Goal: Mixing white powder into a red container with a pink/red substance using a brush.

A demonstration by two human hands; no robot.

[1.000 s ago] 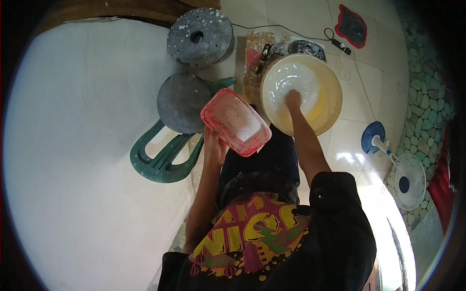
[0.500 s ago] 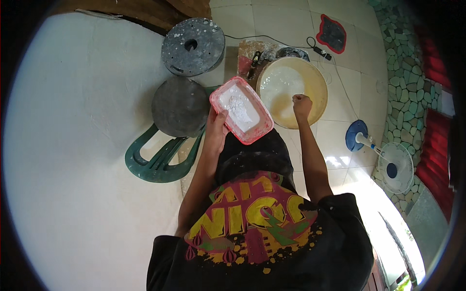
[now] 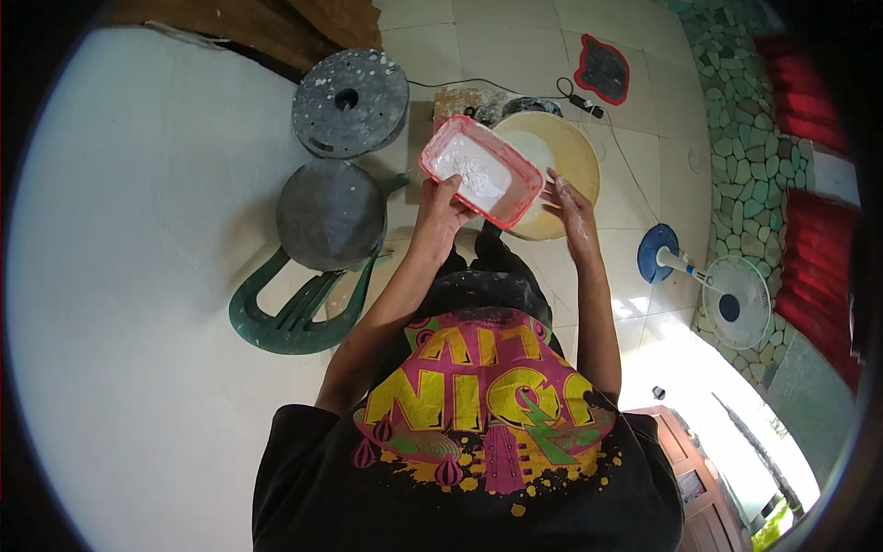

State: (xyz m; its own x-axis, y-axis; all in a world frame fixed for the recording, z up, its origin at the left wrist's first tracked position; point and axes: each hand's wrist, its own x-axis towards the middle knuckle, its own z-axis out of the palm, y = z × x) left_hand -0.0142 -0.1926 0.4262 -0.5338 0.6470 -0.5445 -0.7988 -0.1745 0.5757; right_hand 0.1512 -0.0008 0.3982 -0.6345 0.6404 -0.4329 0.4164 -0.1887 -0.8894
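My left hand is closed on the near left side of a red-rimmed rectangular plastic tub, its thumb over the rim. Lumpy white powder lies in the tub, which is smeared white inside. At the tub's right end is my right hand, fingers apart and dusted white; whether they touch the rim I cannot tell. Beneath both is a round cream-coloured basin with whitish contents, partly covered by the tub.
To the left, a grey round slab sits over a green plastic chair. Beyond it stands a speckled dark disc with a centre hole. A power strip with a cable lies behind the basin; a fan stands at right.
The tub has moved right, over part of the basin. My right hand has left the basin's inside, opened from a closed shape and come to the tub's right end.
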